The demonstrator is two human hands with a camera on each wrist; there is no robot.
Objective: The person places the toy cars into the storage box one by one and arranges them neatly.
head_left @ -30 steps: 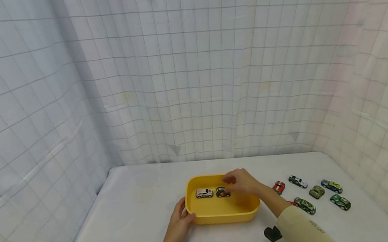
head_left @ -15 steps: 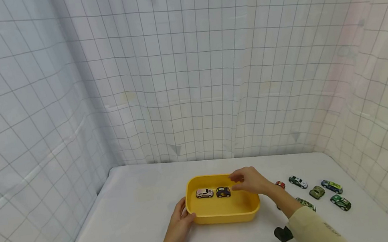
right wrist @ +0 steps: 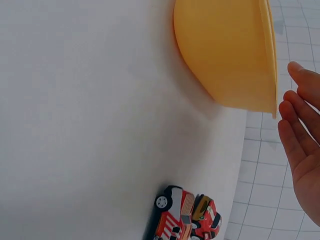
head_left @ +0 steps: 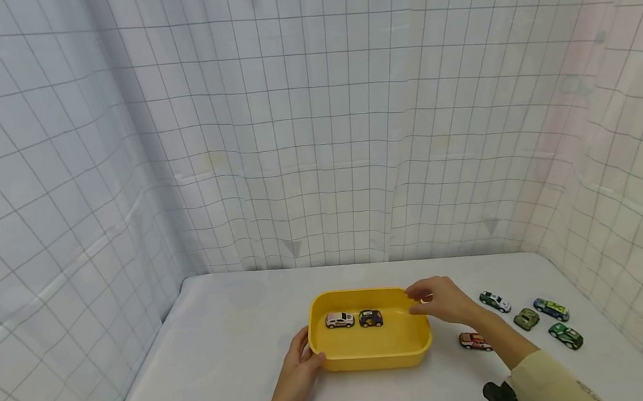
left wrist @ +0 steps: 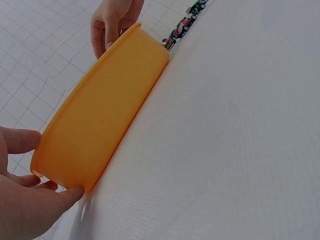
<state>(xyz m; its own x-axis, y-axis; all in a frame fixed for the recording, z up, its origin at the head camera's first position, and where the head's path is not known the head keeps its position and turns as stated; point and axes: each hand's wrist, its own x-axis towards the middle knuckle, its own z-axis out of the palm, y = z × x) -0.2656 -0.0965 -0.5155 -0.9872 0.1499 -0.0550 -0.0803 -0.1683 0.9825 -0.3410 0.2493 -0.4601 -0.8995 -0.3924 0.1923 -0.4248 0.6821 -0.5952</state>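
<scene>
A yellow plastic bin (head_left: 371,360) rests on the white table. Inside, toward its back left, sit a white toy car (head_left: 339,320) and a dark blue toy car (head_left: 370,318) in a row. My left hand (head_left: 294,372) grips the bin's left end, thumb and fingers against its walls, as the left wrist view also shows. At the bin's right rim hovers my right hand (head_left: 445,299), holding nothing, its fingers loosely bent and apart. Just right of the bin stands a red and white toy car (head_left: 474,341), with a red toy car (right wrist: 206,217) beside it in the right wrist view.
Farther right stand a white and green toy car (head_left: 494,301), an olive toy car (head_left: 526,318), a blue and yellow one (head_left: 551,309) and a green one (head_left: 566,336). A black object (head_left: 498,395) shows beside the right sleeve. White gridded curtains (head_left: 322,160) surround the table (head_left: 225,346).
My right hand has moved right, from over the dark blue toy car inside the bin to the right rim, leaving that car there. My left hand stays on the bin.
</scene>
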